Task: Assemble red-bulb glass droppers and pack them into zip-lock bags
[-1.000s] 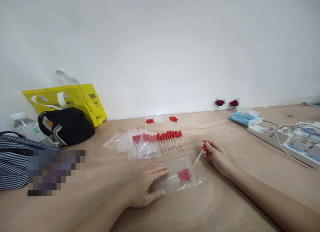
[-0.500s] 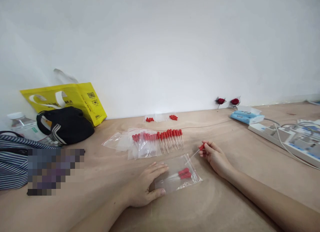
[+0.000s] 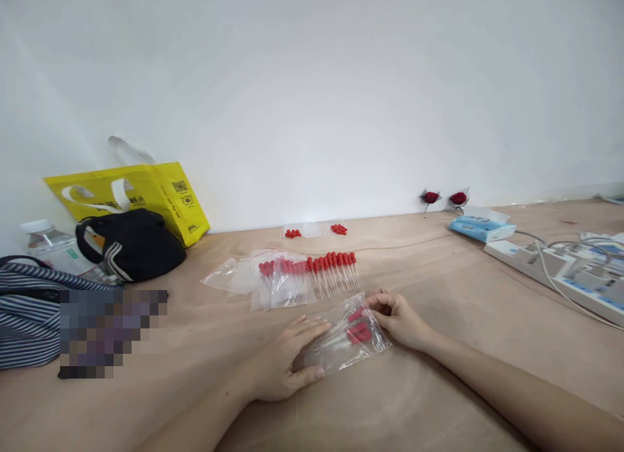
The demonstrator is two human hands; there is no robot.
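Observation:
Through the clear zip bag (image 3: 336, 364) on the table, two red-bulbed droppers (image 3: 359, 333) show side by side. My left hand (image 3: 285, 361) lies over the bag's left end, fingers stretched and thumb spread. At the bag's right-hand mouth, my right hand (image 3: 400, 322) has its fingers curled together around the end of a third dropper (image 3: 357, 314). That dropper's bulb is inside the bag, just beyond the fingertips. Behind the hands, a row of red-bulbed droppers (image 3: 336, 263) lies partly under several overlapping empty zip bags (image 3: 273, 289).
Near the wall lie two small bags of red bulbs (image 3: 338, 229). A yellow bag (image 3: 166, 198), a black pouch (image 3: 146, 244), a bottle (image 3: 53, 247) and striped cloth (image 3: 29, 328) stand at left. At right are a tissue pack (image 3: 480, 227), power strip (image 3: 560, 276) and red roses (image 3: 458, 198).
My right hand has moved left to the bag's mouth, and the dropper it held outside is now mostly inside the bag. My left hand stays in place.

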